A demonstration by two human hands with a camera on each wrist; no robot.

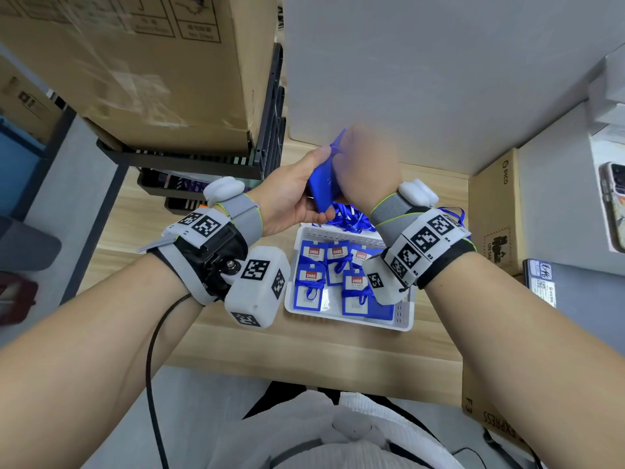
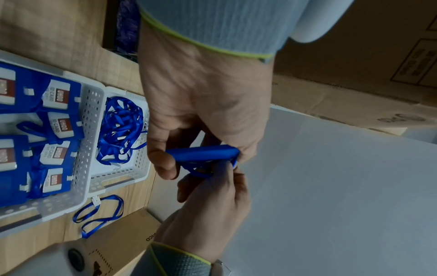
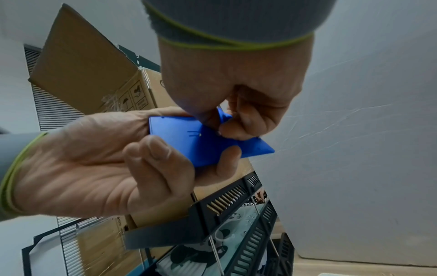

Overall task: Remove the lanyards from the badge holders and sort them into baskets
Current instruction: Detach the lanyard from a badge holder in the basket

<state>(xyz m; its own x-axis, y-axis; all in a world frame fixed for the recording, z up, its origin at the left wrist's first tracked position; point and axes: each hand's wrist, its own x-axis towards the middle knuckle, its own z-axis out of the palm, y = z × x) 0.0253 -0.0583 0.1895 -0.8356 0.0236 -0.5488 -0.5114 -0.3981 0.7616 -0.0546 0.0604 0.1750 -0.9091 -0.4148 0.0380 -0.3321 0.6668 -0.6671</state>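
Observation:
My left hand (image 1: 297, 194) (image 3: 132, 155) grips a blue badge holder (image 1: 321, 189) (image 2: 201, 153) (image 3: 203, 143) held up over the desk. At the holder's top edge my right hand (image 1: 362, 164) (image 2: 212, 192) (image 3: 227, 112) pinches its blue lanyard (image 1: 338, 143) (image 2: 198, 172) (image 3: 223, 114). A white basket (image 1: 402, 319) (image 2: 87, 130) below my hands holds several blue badge holders (image 1: 309, 286) with lanyards wrapped round them. Behind it a second white basket (image 2: 139, 164) holds a tangle of loose blue lanyards (image 1: 348, 218) (image 2: 120, 128).
One loose blue lanyard (image 2: 99, 214) lies on the wooden desk (image 1: 304, 353) beside the baskets. Cardboard boxes (image 1: 135, 62) sit on black trays (image 1: 189, 160) at the left, a brown carton (image 1: 493, 211) at the right, a grey partition (image 1: 439, 79) behind.

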